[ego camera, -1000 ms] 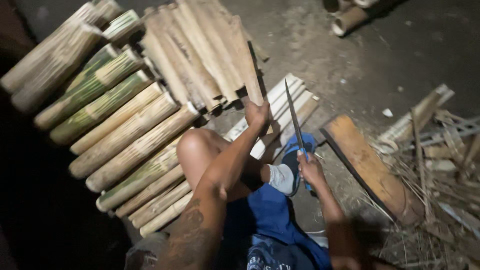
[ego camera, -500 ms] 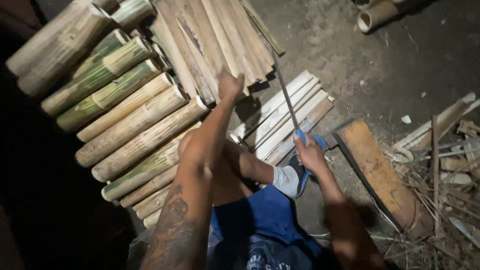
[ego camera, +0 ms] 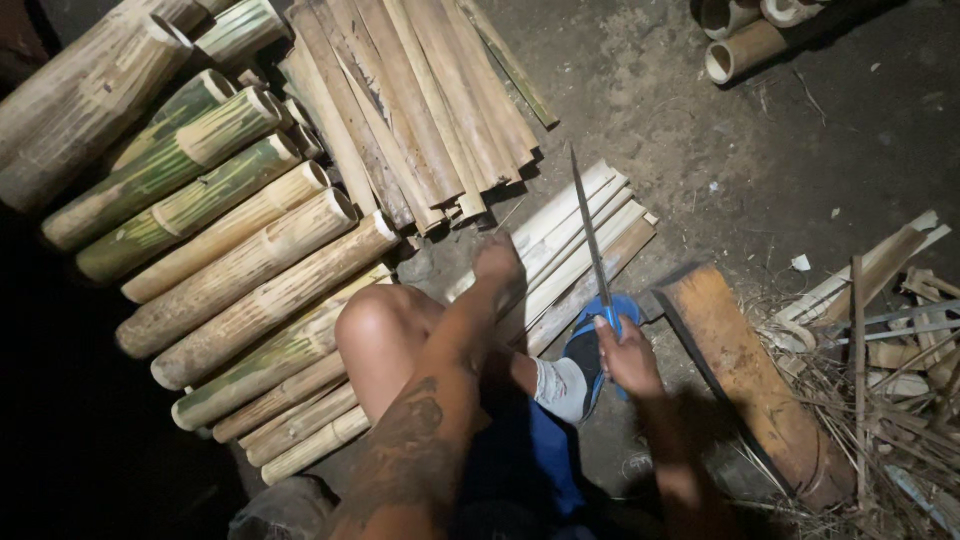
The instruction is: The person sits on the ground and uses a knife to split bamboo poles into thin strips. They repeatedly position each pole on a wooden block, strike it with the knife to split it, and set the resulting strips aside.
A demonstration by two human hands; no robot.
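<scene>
My right hand [ego camera: 628, 352] grips the long knife [ego camera: 592, 240] blade-up, clear of my knee, while left hand [ego camera: 497, 258] reaches, fingers' spread hidden, to split bamboo slats [ego camera: 590, 235] just ahead on the ground.

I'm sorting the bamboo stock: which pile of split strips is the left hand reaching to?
The pale flat strips lying on the ground beside the knife blade. The left hand is at their near edge; the browner split pile lies farther off.

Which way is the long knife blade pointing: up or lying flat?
Up. The right hand grips the knife by its handle, blade rising clear of the split bamboo strips.
</scene>
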